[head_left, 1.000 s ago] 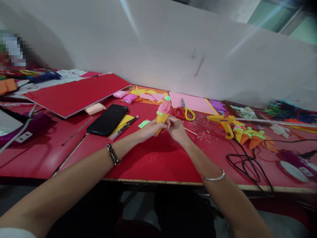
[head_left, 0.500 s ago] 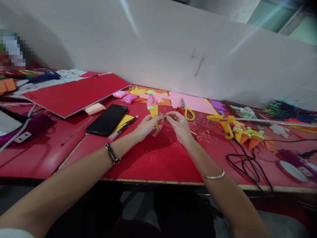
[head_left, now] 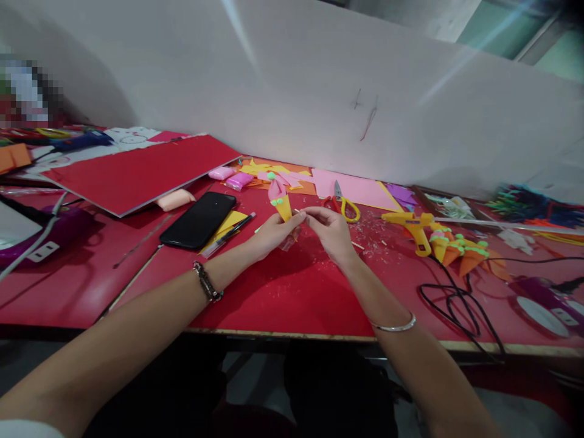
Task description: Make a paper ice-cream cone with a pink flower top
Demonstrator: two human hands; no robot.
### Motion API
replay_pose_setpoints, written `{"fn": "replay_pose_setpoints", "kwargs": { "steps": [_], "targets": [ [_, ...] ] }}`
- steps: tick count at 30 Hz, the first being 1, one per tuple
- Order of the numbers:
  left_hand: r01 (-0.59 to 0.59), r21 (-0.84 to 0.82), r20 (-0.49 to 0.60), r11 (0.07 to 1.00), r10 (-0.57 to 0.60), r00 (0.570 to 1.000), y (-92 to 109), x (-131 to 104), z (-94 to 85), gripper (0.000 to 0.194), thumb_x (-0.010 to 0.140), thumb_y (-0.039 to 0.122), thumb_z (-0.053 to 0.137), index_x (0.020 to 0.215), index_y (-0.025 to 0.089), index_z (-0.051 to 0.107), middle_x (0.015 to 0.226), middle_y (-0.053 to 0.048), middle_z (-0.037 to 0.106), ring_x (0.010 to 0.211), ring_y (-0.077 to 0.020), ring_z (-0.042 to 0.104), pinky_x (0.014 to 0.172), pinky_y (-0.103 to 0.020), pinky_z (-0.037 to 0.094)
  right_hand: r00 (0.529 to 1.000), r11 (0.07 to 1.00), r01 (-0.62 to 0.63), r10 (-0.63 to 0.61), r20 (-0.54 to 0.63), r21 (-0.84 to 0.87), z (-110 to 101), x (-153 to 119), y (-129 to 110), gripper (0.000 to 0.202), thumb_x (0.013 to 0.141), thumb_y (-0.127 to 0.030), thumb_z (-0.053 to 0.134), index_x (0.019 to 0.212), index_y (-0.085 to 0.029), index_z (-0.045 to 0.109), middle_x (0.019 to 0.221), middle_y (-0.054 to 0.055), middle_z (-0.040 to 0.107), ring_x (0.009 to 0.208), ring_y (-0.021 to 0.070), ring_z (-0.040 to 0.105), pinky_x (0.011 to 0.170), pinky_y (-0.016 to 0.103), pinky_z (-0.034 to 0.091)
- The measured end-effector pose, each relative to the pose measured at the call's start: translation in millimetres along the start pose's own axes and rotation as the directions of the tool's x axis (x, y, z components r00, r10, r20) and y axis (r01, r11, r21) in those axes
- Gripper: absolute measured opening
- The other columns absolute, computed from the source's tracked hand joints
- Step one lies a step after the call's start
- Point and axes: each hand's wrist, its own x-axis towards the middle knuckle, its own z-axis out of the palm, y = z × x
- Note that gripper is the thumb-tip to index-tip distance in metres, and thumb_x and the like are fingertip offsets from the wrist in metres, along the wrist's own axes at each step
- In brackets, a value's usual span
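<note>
My left hand (head_left: 272,237) is closed round the lower part of a small yellow paper cone (head_left: 283,207). The cone leans a little to the left, with a pink paper top (head_left: 276,190), light green balls at its rim and one green ball (head_left: 271,176) at the tip. Right at the left thumb, the fingertips of my right hand (head_left: 332,234) are pinched together. A thin pale bit shows by those fingertips, too small to name. Below the left fingers, a scrap of clear plastic (head_left: 288,243) is partly hidden.
Scissors (head_left: 344,204) lie behind my right hand. To the right are a yellow glue gun (head_left: 410,228) with a looping black cable (head_left: 449,310) and several finished paper cones (head_left: 472,258). A phone (head_left: 198,220) and a pen (head_left: 228,234) lie left; a red board (head_left: 141,170) stands behind.
The cone has tilted further to the left and sunk lower in my left hand. My right fingertips have come against the left thumb, and the green bit between them no longer shows.
</note>
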Motion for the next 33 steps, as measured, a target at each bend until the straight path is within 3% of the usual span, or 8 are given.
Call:
{"fn": "replay_pose_setpoints", "kwargs": {
  "steps": [11, 14, 23, 33],
  "targets": [
    [0.018, 0.025, -0.075, 1.000, -0.016, 0.997, -1.9, 0.4, -0.9, 0.030, 0.074, 0.042, 0.053, 0.062, 0.015, 0.047, 0.046, 0.004, 0.043, 0.036, -0.0045, 0.038, 0.035, -0.017, 0.028, 0.984, 0.962, 0.172, -0.159, 0.075, -0.215, -0.5, -1.6, -5.3, 0.020, 0.073, -0.014, 0.051, 0.085, -0.021, 0.066, 0.084, 0.002, 0.056, 0.081, 0.0115, 0.055, 0.073, 0.025, 0.046],
    [0.005, 0.014, -0.083, 1.000, -0.004, 0.997, -2.4, 0.9, -0.8, 0.027, 0.073, 0.040, 0.055, 0.069, 0.014, 0.050, 0.051, 0.004, 0.046, 0.039, -0.0041, 0.039, 0.037, -0.016, 0.030, 0.985, 0.960, 0.166, -0.153, 0.075, -0.224, -0.2, -1.8, -4.6, 0.019, 0.073, -0.014, 0.051, 0.084, -0.021, 0.065, 0.083, 0.002, 0.055, 0.081, 0.0112, 0.055, 0.072, 0.025, 0.046],
    [-0.004, -0.024, -0.115, 1.000, 0.001, 0.993, -7.3, 3.6, -2.5, 0.027, 0.073, 0.039, 0.055, 0.064, 0.014, 0.047, 0.055, 0.003, 0.045, 0.043, -0.0034, 0.040, 0.041, -0.016, 0.033, 0.982, 0.939, 0.188, -0.181, 0.054, -0.289, -0.5, -1.6, -5.2, 0.013, 0.073, -0.016, 0.052, 0.080, -0.019, 0.062, 0.081, 0.002, 0.056, 0.077, 0.0115, 0.055, 0.071, 0.026, 0.046],
    [0.016, -0.105, -0.072, 0.994, -0.024, 0.997, -3.0, 0.2, 0.3, 0.023, 0.075, 0.033, 0.054, 0.062, 0.016, 0.043, 0.051, 0.005, 0.042, 0.042, -0.0048, 0.043, 0.040, -0.016, 0.035, 0.988, 0.944, 0.154, -0.155, 0.019, -0.292, -0.5, -1.6, -5.9, 0.010, 0.075, -0.024, 0.050, 0.075, -0.018, 0.059, 0.078, 0.002, 0.057, 0.075, 0.0118, 0.054, 0.072, 0.027, 0.043]
  ]
}}
